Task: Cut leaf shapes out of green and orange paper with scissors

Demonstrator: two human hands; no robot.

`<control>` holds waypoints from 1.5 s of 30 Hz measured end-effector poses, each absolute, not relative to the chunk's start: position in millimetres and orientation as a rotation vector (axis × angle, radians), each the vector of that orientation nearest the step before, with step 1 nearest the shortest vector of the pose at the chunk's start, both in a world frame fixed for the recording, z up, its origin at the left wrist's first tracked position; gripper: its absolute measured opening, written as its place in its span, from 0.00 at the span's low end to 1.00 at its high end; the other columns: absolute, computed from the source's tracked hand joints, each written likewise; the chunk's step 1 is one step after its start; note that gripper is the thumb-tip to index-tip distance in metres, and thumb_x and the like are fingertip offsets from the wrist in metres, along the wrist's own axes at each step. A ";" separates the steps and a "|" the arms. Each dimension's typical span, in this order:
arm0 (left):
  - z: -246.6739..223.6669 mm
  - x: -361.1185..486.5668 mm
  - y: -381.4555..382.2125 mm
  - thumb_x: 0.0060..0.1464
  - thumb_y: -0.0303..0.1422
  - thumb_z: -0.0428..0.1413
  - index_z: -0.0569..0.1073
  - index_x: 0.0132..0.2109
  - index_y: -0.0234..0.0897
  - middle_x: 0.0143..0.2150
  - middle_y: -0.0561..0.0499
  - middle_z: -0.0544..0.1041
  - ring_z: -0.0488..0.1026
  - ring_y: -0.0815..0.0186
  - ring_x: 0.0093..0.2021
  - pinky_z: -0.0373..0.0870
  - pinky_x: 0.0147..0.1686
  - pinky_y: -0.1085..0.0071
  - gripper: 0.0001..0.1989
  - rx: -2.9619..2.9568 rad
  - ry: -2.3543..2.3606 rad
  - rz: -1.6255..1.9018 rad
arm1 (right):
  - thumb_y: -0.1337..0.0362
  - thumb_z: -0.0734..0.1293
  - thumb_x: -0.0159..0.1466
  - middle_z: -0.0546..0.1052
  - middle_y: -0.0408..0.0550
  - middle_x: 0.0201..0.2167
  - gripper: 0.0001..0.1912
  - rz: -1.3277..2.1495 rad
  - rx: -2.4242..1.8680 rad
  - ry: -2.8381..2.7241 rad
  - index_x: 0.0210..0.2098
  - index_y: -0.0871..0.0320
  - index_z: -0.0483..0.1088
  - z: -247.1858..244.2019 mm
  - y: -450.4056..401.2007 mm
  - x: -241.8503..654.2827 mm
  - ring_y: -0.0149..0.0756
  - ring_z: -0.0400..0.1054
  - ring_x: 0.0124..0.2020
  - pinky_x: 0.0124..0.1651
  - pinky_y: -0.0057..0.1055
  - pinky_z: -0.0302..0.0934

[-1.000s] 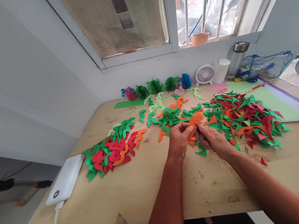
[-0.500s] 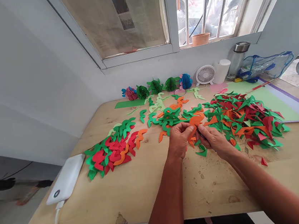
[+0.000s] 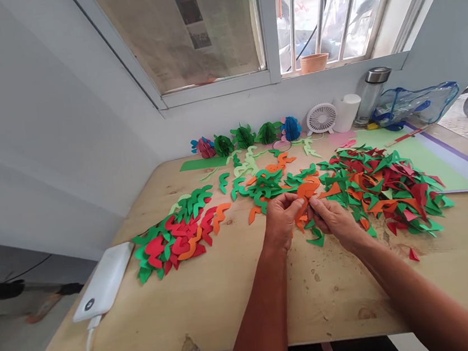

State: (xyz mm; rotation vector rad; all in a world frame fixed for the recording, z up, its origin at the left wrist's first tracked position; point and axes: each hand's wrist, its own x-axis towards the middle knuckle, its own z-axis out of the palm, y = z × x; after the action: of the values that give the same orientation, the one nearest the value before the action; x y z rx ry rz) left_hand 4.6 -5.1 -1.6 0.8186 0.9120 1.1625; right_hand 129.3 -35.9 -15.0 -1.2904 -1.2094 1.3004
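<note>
An orange paper piece [image 3: 308, 188] is pinched between the thumb and fingers of my left hand [image 3: 282, 219]. My right hand [image 3: 335, 219] is closed right beside it, its fingertips at the paper's right edge around a small dark object too hidden to name. Under and behind my hands lie green wavy cut-outs [image 3: 267, 182] and some orange ones. To the right spreads a big heap of green, red and orange paper scraps [image 3: 387, 186]. A pile of red, green and orange cut-outs [image 3: 181, 235] lies to the left.
A white power bank [image 3: 104, 280] with a cable lies at the left edge. Along the wall stand paper honeycomb figures [image 3: 243, 135], a small white fan [image 3: 321, 117], a glass bottle [image 3: 371, 98] and a clear blue-edged pouch [image 3: 420, 103]. A red scrap [image 3: 413, 254] lies near the front right.
The fingertips of my right hand have shifted slightly against the orange paper, and the dark object there shows less. My left hand has barely moved.
</note>
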 end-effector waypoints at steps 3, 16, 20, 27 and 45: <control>-3.5 4.9 -4.4 0.35 0.32 0.65 0.73 0.25 0.34 0.25 0.52 0.75 0.70 0.70 0.27 0.67 0.34 0.71 0.10 0.763 0.879 1.143 | 0.35 0.60 0.58 0.52 0.35 0.09 0.31 1.295 -1.279 -1.205 0.19 0.57 0.63 -13.6 -36.9 128.8 0.25 0.42 0.12 0.17 0.26 0.35; -4.2 6.3 -6.3 0.37 0.33 0.66 0.72 0.25 0.34 0.21 0.53 0.72 0.68 0.71 0.23 0.64 0.30 0.72 0.11 0.668 0.753 1.048 | 0.36 0.59 0.59 0.53 0.35 0.09 0.30 1.268 -1.271 -1.180 0.20 0.57 0.63 -15.0 -38.3 127.6 0.25 0.43 0.12 0.17 0.27 0.36; -7.8 6.2 -4.9 0.37 0.31 0.66 0.72 0.26 0.34 0.21 0.54 0.72 0.68 0.71 0.24 0.64 0.30 0.72 0.10 0.653 0.713 1.033 | 0.37 0.60 0.59 0.53 0.35 0.09 0.30 1.273 -1.261 -1.179 0.20 0.57 0.63 -16.5 -37.9 128.4 0.25 0.42 0.13 0.17 0.27 0.37; -9.0 7.2 -4.6 0.38 0.32 0.66 0.72 0.27 0.34 0.21 0.54 0.72 0.68 0.71 0.22 0.64 0.28 0.72 0.10 0.631 0.676 1.009 | 0.35 0.60 0.58 0.53 0.35 0.08 0.31 1.267 -1.269 -1.167 0.19 0.57 0.64 -17.3 -37.5 128.1 0.25 0.43 0.12 0.17 0.27 0.37; -13.4 8.1 -5.4 0.36 0.33 0.68 0.72 0.27 0.35 0.22 0.54 0.72 0.72 0.68 0.27 0.66 0.32 0.70 0.13 0.624 0.679 0.998 | 0.38 0.60 0.60 0.53 0.37 0.08 0.32 1.292 -1.252 -1.152 0.13 0.55 0.54 -15.3 -37.9 130.4 0.25 0.44 0.12 0.16 0.27 0.40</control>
State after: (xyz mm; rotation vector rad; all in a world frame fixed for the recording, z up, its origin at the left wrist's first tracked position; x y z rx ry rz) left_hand 8.1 -5.4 -13.4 0.6240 0.6788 0.9980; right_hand 130.4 -37.9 -15.3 -1.2522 -1.1521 1.2921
